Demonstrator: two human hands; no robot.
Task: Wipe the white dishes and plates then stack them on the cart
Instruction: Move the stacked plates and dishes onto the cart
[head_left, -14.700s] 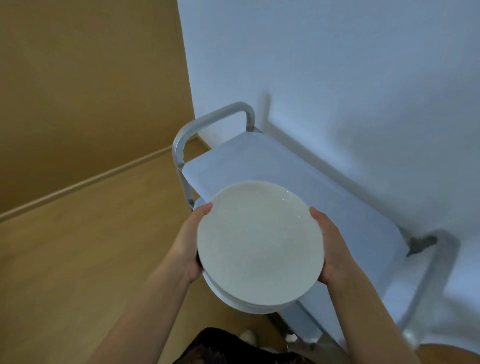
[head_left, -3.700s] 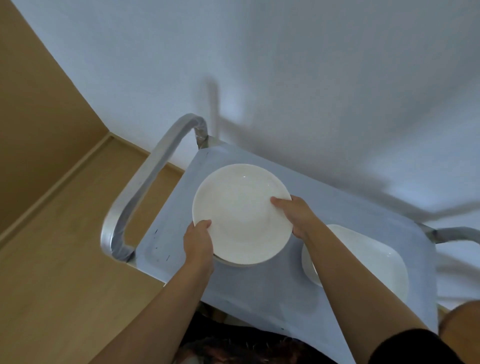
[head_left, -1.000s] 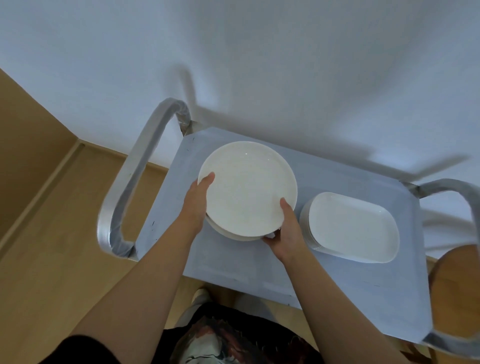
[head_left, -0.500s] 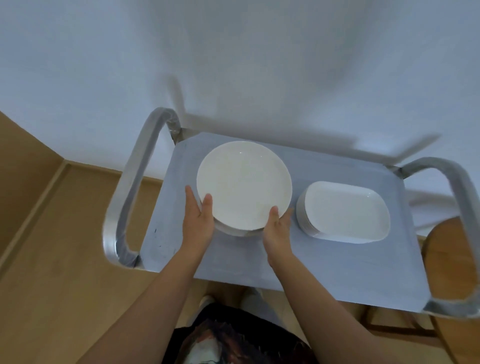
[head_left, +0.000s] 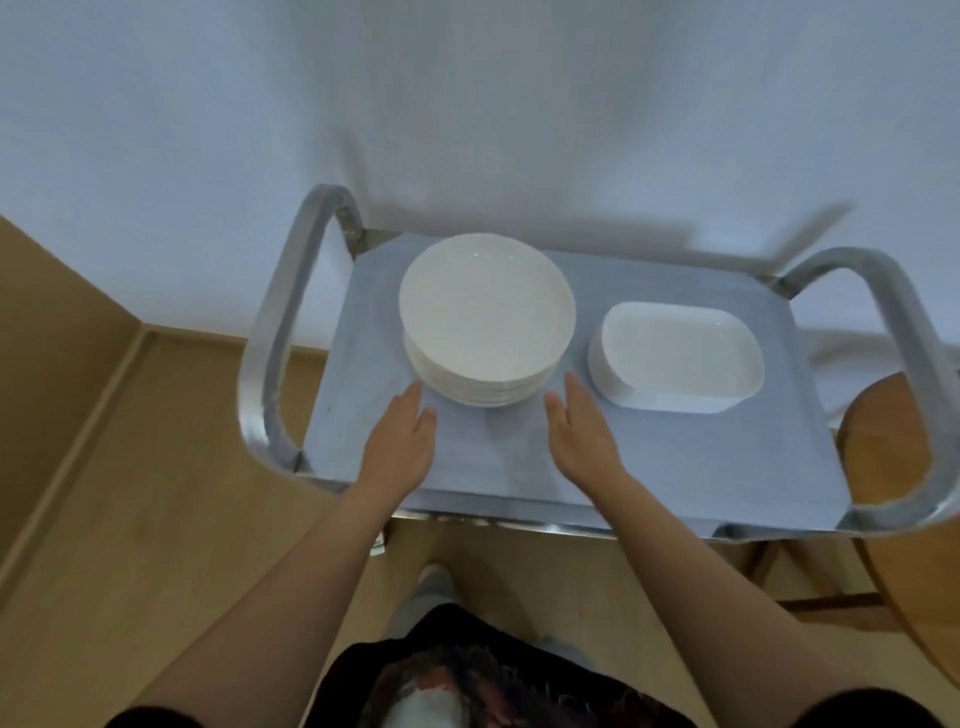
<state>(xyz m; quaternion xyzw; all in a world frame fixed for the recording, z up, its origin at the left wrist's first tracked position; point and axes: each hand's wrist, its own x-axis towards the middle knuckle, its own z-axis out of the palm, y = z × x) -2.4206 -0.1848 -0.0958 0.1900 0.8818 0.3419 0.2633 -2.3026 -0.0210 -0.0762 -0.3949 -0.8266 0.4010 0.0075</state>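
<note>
A stack of round white plates (head_left: 485, 312) stands on the left half of the cart's grey top (head_left: 649, 457). A stack of white oblong dishes (head_left: 680, 356) sits to its right, a small gap between the two. My left hand (head_left: 402, 441) hovers just below and left of the round stack with fingers straight, holding nothing. My right hand (head_left: 579, 428) is below and right of that stack, fingers straight too, apart from the plates.
The cart has a metal handle at the left end (head_left: 280, 332) and another at the right end (head_left: 914, 364), and stands against a white wall (head_left: 467, 104). A round wooden table or seat (head_left: 893, 452) shows at the right. Wooden floor (head_left: 130, 493) lies around.
Both hands have let go of the round plate stack and drawn back towards me. The stack now rests on the cart on its own.
</note>
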